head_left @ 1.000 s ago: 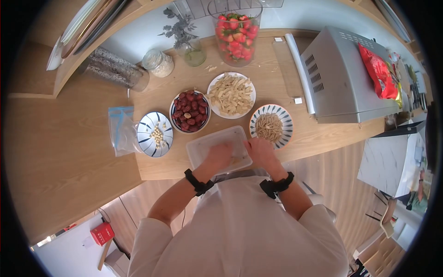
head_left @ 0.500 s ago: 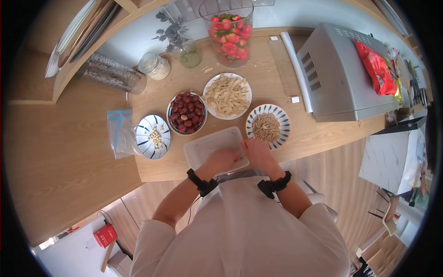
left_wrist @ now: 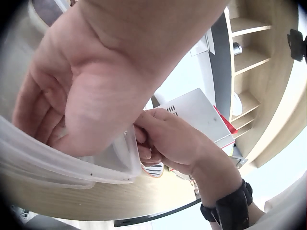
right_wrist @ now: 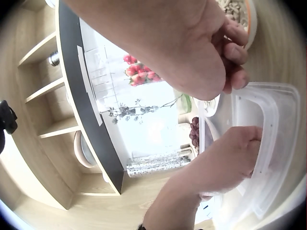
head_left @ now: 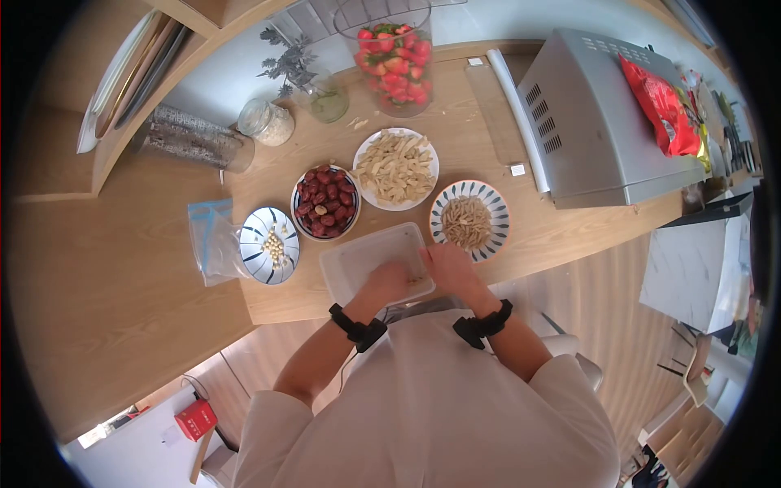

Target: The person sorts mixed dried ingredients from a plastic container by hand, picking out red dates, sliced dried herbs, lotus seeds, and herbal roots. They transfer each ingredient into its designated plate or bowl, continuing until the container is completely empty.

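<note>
A clear plastic container (head_left: 355,259) stands at the table's front edge. My left hand (head_left: 386,283) reaches down inside it, fingers curled in toward the thumb. In the left wrist view a pale speck shows by the left thumb (left_wrist: 79,139); whether it is pinched I cannot tell. At the container's right corner, my right hand (head_left: 451,268) grips the rim with bent fingers. Small dark bits lie in the container near the left hand. Close behind the right hand is a striped bowl (head_left: 504,210) of short, light-brown pieces.
Behind the container stand a bowl of red dates (head_left: 325,203) and a white plate of pale dried slices (head_left: 396,168). Left are a blue-striped plate (head_left: 256,232) with small pale balls and a zip bag (head_left: 213,248). Further back are a strawberry bin (head_left: 394,69) and a microwave (head_left: 602,122).
The left hand has shifted about inside the container, near its right end. The right hand stays at the right corner. The head view has turned slightly, so the table items sit further left.
</note>
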Tool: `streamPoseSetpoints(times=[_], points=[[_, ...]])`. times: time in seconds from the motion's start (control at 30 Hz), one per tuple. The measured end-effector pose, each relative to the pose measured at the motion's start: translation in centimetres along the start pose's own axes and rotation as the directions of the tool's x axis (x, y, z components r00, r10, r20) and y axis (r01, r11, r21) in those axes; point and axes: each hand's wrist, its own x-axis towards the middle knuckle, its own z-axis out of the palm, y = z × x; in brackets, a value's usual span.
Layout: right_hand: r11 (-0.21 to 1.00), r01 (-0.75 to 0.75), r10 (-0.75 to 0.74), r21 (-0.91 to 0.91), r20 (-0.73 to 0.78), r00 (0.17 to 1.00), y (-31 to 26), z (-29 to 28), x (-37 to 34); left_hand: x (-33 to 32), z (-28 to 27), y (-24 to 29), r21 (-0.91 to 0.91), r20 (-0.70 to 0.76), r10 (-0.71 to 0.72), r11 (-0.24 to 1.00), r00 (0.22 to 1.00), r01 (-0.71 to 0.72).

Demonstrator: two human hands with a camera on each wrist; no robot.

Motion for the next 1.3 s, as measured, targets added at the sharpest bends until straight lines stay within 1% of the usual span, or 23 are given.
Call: streamPoseSetpoints(times=[0.07, 0.1, 0.17, 0.2, 0.27, 0.3, 0.33, 0.37, 0.47, 0.5, 0.57, 0.6, 0.67, 0.7, 0.77, 0.8, 0.83, 0.9, 0.97, 1.0, 1.07, 1.2, 1.3], points=[[1.0, 0.003, -0.003, 0.015, -0.02, 1.0, 0.1, 0.1, 0.0, 0.4, -0.3, 0.3, -0.041, 0.02, 0.113, 0.993, 0.993, -0.113], [1.0, 0.006, -0.005, 0.027, -0.04, 0.999, 0.1, 0.2, -0.1, 0.7, -0.2, 0.3, -0.04, 0.02, 0.113, 0.993, 0.993, -0.112], [0.999, 0.007, -0.005, 0.033, -0.036, 0.999, 0.2, 0.3, 0.0, 1.3, 0.1, 0.1, -0.249, -0.055, 0.195, 0.947, 0.979, -0.203], [0.999, 0.005, -0.004, 0.039, -0.032, 0.999, 0.3, 0.4, 0.1, 1.4, 0.2, -0.1, -0.246, -0.055, 0.196, 0.948, 0.979, -0.203], [0.999, 0.021, -0.02, 0.039, -0.034, 0.999, 0.7, 0.8, 0.1, 1.0, -0.7, 0.5, -0.281, -0.151, 0.307, 0.898, 0.94, -0.338], [0.999, 0.038, -0.037, 0.038, -0.033, 0.999, 0.9, 0.9, 0.2, 0.7, -1.0, 1.0, -0.277, -0.149, 0.311, 0.898, 0.939, -0.342], [0.999, 0.035, -0.034, 0.041, -0.036, 0.999, 1.0, 1.1, 0.2, 0.2, -1.2, 1.6, -0.238, -0.174, 0.157, 0.951, 0.972, -0.196], [0.999, 0.047, -0.046, 0.028, -0.036, 0.998, 1.0, 1.2, 0.3, -0.1, -1.3, 1.9, -0.203, -0.205, -0.002, 0.978, 0.979, -0.041], [0.998, 0.057, -0.056, 0.015, -0.053, 0.997, 0.7, 1.2, 0.1, 0.2, -1.1, 2.2, -0.246, -0.189, -0.009, 0.968, 0.982, -0.039], [0.998, 0.054, -0.053, 0.012, -0.07, 0.996, 0.6, 1.1, 0.0, 0.2, -1.0, 2.4, -0.245, -0.189, -0.008, 0.969, 0.982, -0.039], [0.998, 0.063, -0.062, 0.021, -0.065, 0.996, 0.3, 0.9, 0.0, -0.2, -1.7, 3.5, -0.343, -0.19, 0.181, 0.909, 0.965, -0.238], [0.997, 0.072, -0.07, 0.03, -0.06, 0.996, 0.3, 0.7, 0.0, 0.0, -1.4, 3.5, -0.341, -0.191, 0.184, 0.909, 0.964, -0.241], [0.995, 0.094, -0.092, 0.031, -0.067, 0.994, 0.4, 1.0, 0.0, 1.0, 0.1, 2.8, -0.172, -0.071, 0.147, 0.972, 0.987, -0.158], [0.993, 0.118, -0.115, 0.032, -0.073, 0.991, 0.5, 1.2, 0.0, 1.6, 0.7, 2.3, -0.17, -0.071, 0.15, 0.972, 0.986, -0.16], [0.994, 0.107, -0.103, 0.036, -0.081, 0.991, 0.7, 1.8, 0.1, 2.3, 1.2, 1.6, -0.165, -0.01, 0.234, 0.958, 0.972, -0.233], [0.994, 0.097, -0.093, 0.041, -0.086, 0.992, 0.8, 2.1, 0.2, 2.6, 1.5, 1.3, -0.164, -0.009, 0.236, 0.958, 0.972, -0.234], [0.995, 0.095, -0.091, 0.041, -0.088, 0.992, 0.7, 1.9, 0.2, 2.5, 1.2, 1.3, -0.14, 0.033, 0.229, 0.965, 0.973, -0.222], [0.994, 0.084, -0.083, 0.069, -0.02, 0.996, 0.6, 1.6, 0.3, 2.3, 0.6, 1.4, -0.113, 0.076, 0.223, 0.97, 0.972, -0.213], [0.992, 0.099, -0.095, 0.079, -0.056, 0.994, 0.7, 2.0, 0.2, 1.8, -0.4, 1.6, -0.098, 0.106, 0.229, 0.971, 0.968, -0.219], [0.989, 0.116, -0.109, 0.087, -0.089, 0.99, 0.8, 2.2, 0.2, 1.8, -0.3, 1.4, -0.095, 0.104, 0.229, 0.971, 0.968, -0.219], [0.987, 0.123, -0.115, 0.099, -0.09, 0.989, 0.7, 2.0, 0.3, 1.6, 0.3, 1.0, -0.131, 0.01, 0.261, 0.957, 0.965, -0.257], [0.99, 0.104, -0.098, 0.093, -0.067, 0.993, 0.5, 1.6, 0.2, 1.4, 0.4, 0.6, -0.15, -0.024, 0.273, 0.95, 0.962, -0.274], [0.989, 0.128, -0.123, 0.077, -0.066, 0.99, 1.2, 2.7, 0.5, 1.2, 0.0, 0.4, -0.123, -0.034, 0.299, 0.946, 0.954, -0.301]])
